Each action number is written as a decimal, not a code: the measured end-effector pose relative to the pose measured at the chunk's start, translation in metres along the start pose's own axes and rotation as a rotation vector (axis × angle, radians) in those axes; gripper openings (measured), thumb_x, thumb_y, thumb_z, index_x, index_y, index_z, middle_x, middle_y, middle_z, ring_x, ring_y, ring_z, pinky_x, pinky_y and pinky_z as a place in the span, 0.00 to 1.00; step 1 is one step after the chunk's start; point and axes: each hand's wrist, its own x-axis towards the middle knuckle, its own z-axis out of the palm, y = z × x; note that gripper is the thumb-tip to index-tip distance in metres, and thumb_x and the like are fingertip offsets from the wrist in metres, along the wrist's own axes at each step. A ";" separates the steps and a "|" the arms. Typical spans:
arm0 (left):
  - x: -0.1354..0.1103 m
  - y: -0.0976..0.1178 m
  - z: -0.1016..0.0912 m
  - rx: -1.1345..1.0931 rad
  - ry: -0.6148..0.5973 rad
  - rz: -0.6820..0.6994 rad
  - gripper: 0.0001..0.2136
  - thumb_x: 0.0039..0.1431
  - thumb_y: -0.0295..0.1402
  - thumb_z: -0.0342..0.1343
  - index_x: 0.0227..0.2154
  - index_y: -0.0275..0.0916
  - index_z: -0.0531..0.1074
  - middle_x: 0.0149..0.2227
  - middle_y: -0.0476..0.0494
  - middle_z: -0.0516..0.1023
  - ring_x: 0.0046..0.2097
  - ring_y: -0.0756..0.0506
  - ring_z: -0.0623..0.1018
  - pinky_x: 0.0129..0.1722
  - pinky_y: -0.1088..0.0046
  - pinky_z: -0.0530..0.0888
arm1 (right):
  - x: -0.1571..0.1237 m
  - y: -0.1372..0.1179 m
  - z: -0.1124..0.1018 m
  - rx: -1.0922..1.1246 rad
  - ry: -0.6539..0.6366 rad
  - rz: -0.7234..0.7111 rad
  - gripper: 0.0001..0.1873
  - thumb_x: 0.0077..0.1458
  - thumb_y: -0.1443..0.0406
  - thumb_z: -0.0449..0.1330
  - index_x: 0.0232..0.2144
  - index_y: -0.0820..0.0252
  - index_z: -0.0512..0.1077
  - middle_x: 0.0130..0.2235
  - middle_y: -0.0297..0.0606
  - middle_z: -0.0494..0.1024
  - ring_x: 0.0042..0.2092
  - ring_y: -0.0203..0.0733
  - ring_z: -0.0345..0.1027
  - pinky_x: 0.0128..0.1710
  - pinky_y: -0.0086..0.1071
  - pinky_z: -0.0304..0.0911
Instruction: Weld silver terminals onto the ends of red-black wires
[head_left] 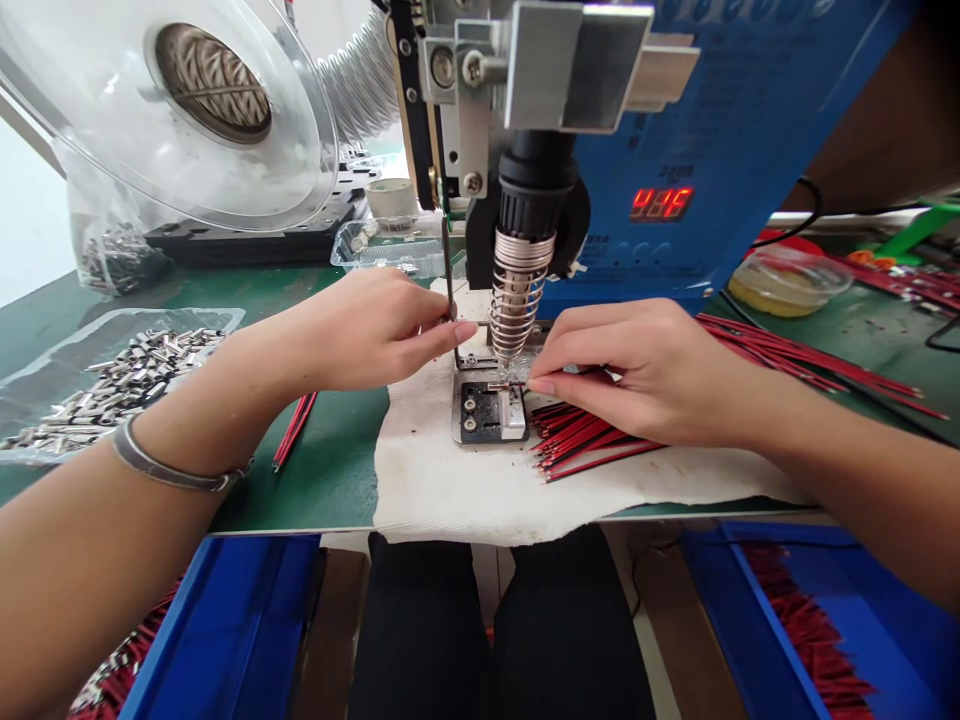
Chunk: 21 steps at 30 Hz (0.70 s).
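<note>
My left hand point(375, 325) is closed in a pinch beside a thin black vertical rod point(450, 300), fingertips touching it just left of the soldering head point(517, 300). My right hand point(637, 365) pinches the end of a red wire point(514, 383) and holds it on the small metal fixture point(489, 408) under the coiled tip. A bundle of red wires point(592, 432) lies under my right hand on a white cloth point(450, 490). I wear a bracelet on the left wrist.
A blue machine with a red digital display point(660, 203) stands behind. Small metal terminals point(112, 385) lie on plastic at left, a clear reel point(172, 110) above. A yellowish dish point(787, 280) sits right. Blue bins point(232, 630) hang below the table edge.
</note>
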 end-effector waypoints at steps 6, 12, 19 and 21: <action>0.002 -0.004 0.004 -0.047 0.033 -0.014 0.22 0.68 0.48 0.46 0.21 0.41 0.63 0.19 0.47 0.61 0.23 0.48 0.56 0.30 0.63 0.51 | 0.001 -0.001 0.000 -0.014 0.000 -0.007 0.09 0.67 0.67 0.58 0.36 0.60 0.79 0.35 0.39 0.78 0.34 0.39 0.71 0.36 0.34 0.64; 0.001 0.000 0.001 0.041 0.029 0.021 0.20 0.70 0.43 0.41 0.22 0.41 0.61 0.19 0.48 0.62 0.23 0.48 0.60 0.29 0.65 0.53 | 0.001 0.000 0.000 -0.017 0.020 -0.038 0.08 0.66 0.68 0.59 0.36 0.63 0.78 0.34 0.39 0.78 0.34 0.37 0.70 0.36 0.32 0.63; 0.002 0.000 0.002 0.090 0.047 0.044 0.21 0.70 0.44 0.40 0.21 0.42 0.58 0.17 0.48 0.61 0.21 0.48 0.59 0.27 0.65 0.53 | 0.001 0.000 0.001 -0.024 0.029 -0.063 0.08 0.66 0.69 0.59 0.37 0.66 0.79 0.34 0.39 0.77 0.34 0.36 0.69 0.36 0.30 0.62; 0.002 0.000 0.002 0.097 0.037 0.033 0.20 0.70 0.42 0.40 0.22 0.41 0.61 0.20 0.47 0.66 0.23 0.48 0.62 0.28 0.66 0.55 | 0.000 0.001 0.001 -0.027 0.031 -0.065 0.09 0.66 0.69 0.59 0.37 0.66 0.79 0.34 0.39 0.77 0.34 0.36 0.69 0.36 0.30 0.62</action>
